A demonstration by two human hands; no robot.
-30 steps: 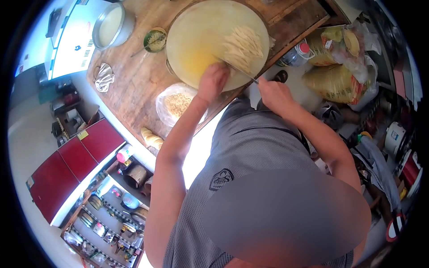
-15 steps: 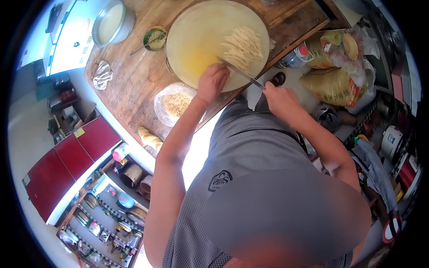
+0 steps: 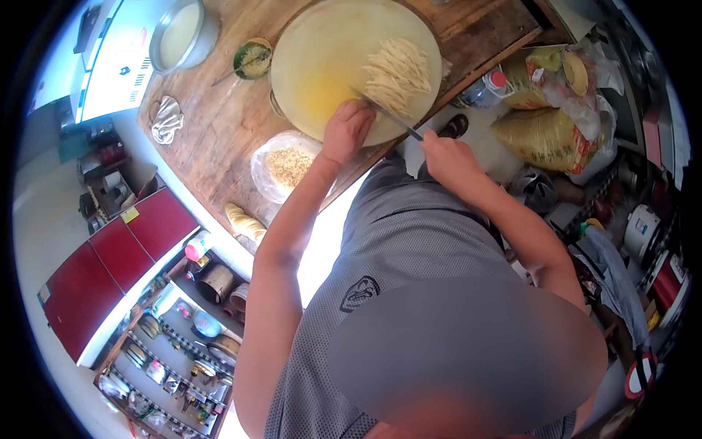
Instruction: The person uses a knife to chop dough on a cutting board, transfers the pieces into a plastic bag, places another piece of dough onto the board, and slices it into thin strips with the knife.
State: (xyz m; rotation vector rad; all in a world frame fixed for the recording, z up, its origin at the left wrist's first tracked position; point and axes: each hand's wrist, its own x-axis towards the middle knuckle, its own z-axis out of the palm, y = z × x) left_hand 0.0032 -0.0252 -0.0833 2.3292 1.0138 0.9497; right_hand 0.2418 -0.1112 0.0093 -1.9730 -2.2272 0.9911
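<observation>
My right hand (image 3: 448, 156) is wrapped round the handle of a long knife (image 3: 395, 118), whose blade reaches over the near edge of a round cutting board (image 3: 307, 55). Beside the blade, my left hand (image 3: 346, 132) rests on the board with its fingers curled down. Whatever lies under those fingers is hidden. A pile of pale cut strips (image 3: 398, 72) lies on the board's right side, just beyond the knife. Yellow colouring (image 3: 333, 91) marks the board's middle.
On the wooden table (image 3: 212, 139) stand a metal pot of whitish liquid (image 3: 178, 40), a green bowl of chopped food (image 3: 254, 62) and a plastic bag of crumbly food (image 3: 287, 167). A cloth (image 3: 168, 119) lies left. Sacks (image 3: 545, 139) and a bottle (image 3: 479, 94) stand on the floor.
My right hand and the knife have shifted slightly left and up along the board. My left hand has moved a little up, its fingers still curled.
</observation>
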